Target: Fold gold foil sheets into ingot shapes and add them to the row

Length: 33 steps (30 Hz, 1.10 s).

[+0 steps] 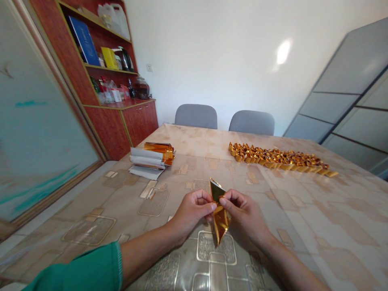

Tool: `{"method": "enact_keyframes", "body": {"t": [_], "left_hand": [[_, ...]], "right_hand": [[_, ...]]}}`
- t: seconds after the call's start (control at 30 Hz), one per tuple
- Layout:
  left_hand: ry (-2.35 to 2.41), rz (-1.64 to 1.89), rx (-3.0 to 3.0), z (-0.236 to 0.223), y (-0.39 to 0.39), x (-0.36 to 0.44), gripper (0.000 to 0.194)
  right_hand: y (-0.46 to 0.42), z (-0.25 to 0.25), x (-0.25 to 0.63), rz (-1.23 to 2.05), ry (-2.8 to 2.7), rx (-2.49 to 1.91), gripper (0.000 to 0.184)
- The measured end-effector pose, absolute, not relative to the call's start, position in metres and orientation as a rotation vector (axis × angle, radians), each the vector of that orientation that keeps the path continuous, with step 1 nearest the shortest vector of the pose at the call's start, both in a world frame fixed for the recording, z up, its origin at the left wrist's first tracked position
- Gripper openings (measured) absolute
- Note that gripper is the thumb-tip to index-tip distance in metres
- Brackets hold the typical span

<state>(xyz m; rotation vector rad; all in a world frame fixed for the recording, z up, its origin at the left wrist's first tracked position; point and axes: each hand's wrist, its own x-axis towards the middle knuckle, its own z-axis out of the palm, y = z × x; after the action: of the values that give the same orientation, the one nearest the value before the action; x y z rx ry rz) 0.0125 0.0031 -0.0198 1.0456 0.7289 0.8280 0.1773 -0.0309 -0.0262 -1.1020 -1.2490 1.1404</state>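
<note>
My left hand (192,212) and my right hand (244,214) meet above the table, pinching a folded piece of gold foil paper (220,218) between them. The foil is a shiny, pointed shape, with its tip hanging down toward me and a darker inner face showing at the top. A long band of folded gold paper ingots (277,158) lies in a dense mass on the far right of the table. A stack of white and gold paper sheets (150,160) sits at the far left.
A patterned beige tablecloth (194,149) covers the table. Two grey chairs (196,116) stand beyond it. A red wooden cabinet (121,121) with shelves of bottles, a kettle and a blue book stands at the left, beside a glass door. Frosted panels lean at the right.
</note>
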Motion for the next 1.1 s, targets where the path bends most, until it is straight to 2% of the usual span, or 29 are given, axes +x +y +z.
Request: {"method": "enact_keyframes", "body": {"t": [0.1, 0.17, 0.3, 0.37, 0.53, 0.7, 0.93, 1.1], "left_hand": [[0.74, 0.84, 1.01, -0.017, 0.007, 0.011, 0.027], [0.778, 0.882, 0.936, -0.014, 0.012, 0.007, 0.027], [0.843, 0.852, 0.773, -0.009, 0.02, -0.001, 0.028], [0.83, 0.818, 0.734, -0.008, 0.021, -0.003, 0.027], [0.78, 0.744, 0.735, -0.007, 0.016, -0.003, 0.025], [0.787, 0.719, 0.751, -0.009, 0.013, -0.001, 0.033], [0.817, 0.778, 0.824, -0.012, 0.012, 0.001, 0.039], [0.834, 0.76, 0.869, -0.009, 0.012, -0.001, 0.036]], "right_hand": [[-0.032, -0.026, 0.18, 1.041, -1.353, -1.11, 0.029], [-0.033, -0.023, 0.182, 0.817, -1.5, -1.144, 0.019], [-0.035, -0.016, 0.188, 0.312, -1.977, -1.075, 0.048], [-0.036, -0.014, 0.189, 0.174, -2.154, -1.019, 0.049], [-0.038, -0.008, 0.188, -0.043, -2.306, -0.898, 0.017], [-0.037, -0.004, 0.19, -0.098, -2.337, -0.8, 0.015], [-0.032, -0.005, 0.196, 0.127, -2.226, -0.798, 0.016], [-0.034, -0.002, 0.2, -0.002, -2.288, -0.815, 0.015]]}}
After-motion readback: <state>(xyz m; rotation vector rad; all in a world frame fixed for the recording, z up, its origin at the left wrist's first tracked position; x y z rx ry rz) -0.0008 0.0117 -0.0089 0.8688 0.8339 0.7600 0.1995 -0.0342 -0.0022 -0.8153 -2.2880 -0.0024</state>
